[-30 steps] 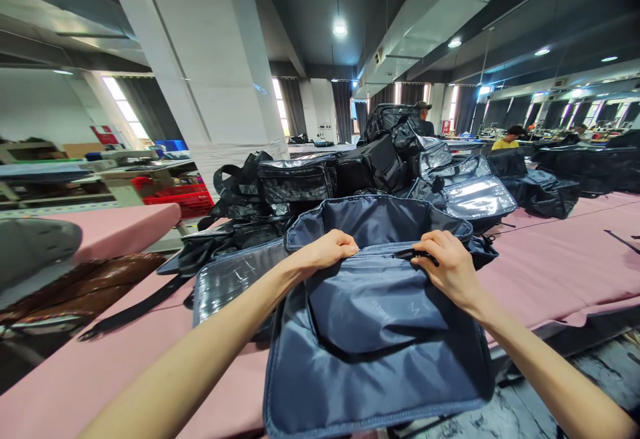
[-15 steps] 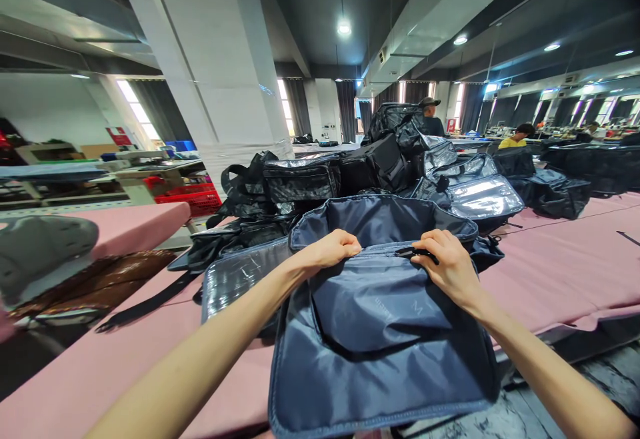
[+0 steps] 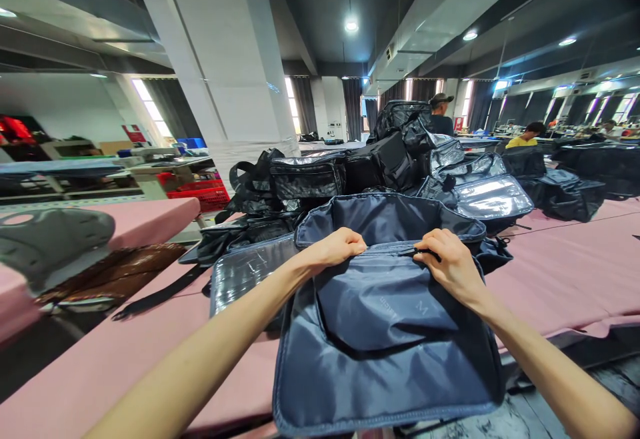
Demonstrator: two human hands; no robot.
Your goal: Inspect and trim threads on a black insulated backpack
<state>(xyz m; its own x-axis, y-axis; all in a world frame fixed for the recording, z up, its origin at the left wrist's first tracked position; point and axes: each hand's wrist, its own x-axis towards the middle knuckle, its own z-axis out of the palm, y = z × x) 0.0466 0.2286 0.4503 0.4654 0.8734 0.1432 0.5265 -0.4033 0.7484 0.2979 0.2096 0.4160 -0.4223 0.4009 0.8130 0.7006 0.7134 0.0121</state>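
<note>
A dark blue fabric bag (image 3: 385, 386) stands at the table's near edge, its top open and its lid flap hanging toward me. Along the fold runs a zipper (image 3: 387, 250). My left hand (image 3: 345, 246) is closed on the bag's edge at the left end of this zipper. At the right end, my right hand (image 3: 447, 259) pinches the zipper by its black pull, which is mostly hidden under the fingers. Pale lettering (image 3: 421, 306) shows on the flap's pocket.
Behind the bag lie piled black bags (image 3: 307, 179) and a silver-lined one (image 3: 493, 197) on the pink table (image 3: 560, 259). A clear-covered panel (image 3: 250, 272) and black strap (image 3: 160, 296) lie left. Two people (image 3: 441, 116) are farther back.
The view has shifted slightly, moving the scene right. The black pull stuck out left of my right hand before; now less of it shows. Both hands keep their grip.
</note>
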